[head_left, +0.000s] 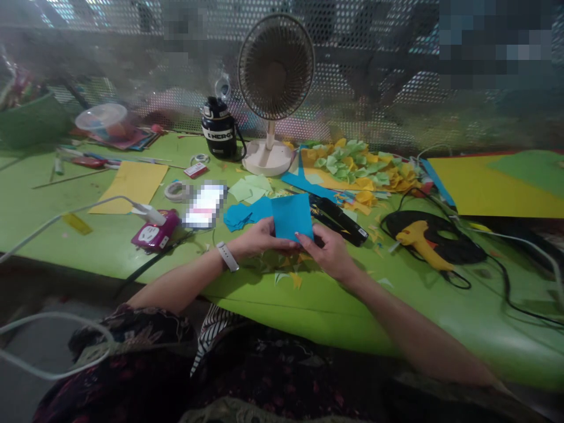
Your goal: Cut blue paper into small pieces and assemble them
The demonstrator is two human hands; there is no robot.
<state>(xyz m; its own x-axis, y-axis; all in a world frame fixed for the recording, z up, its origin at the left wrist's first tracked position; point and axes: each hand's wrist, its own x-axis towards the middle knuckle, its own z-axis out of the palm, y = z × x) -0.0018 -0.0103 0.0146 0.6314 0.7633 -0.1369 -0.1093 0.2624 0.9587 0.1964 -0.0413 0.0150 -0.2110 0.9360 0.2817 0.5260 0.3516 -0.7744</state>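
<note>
A square of blue paper [291, 216] is held up between my two hands over the green table [251, 288]. My left hand [258, 238] pinches its lower left side, with the thumb along the bottom edge. At the lower right corner, my right hand [328, 252] grips it between thumb and fingers. Just behind on the left lie cut blue paper pieces [238, 216]. A black stapler [341, 220] rests close beyond my right hand. Pale green paper pieces [251, 188] and blue paper strips [308, 185] lie farther back. Small scraps [296, 279] are scattered below my hands.
A fan [267, 155] and a black bottle [219, 132] stand at the back. Yellow and green paper shapes [361, 164] are heaped behind right. A yellow glue gun [420, 241] with cables lies right. Leftward are a phone [205, 204], tape [176, 191] and a purple power socket [154, 232].
</note>
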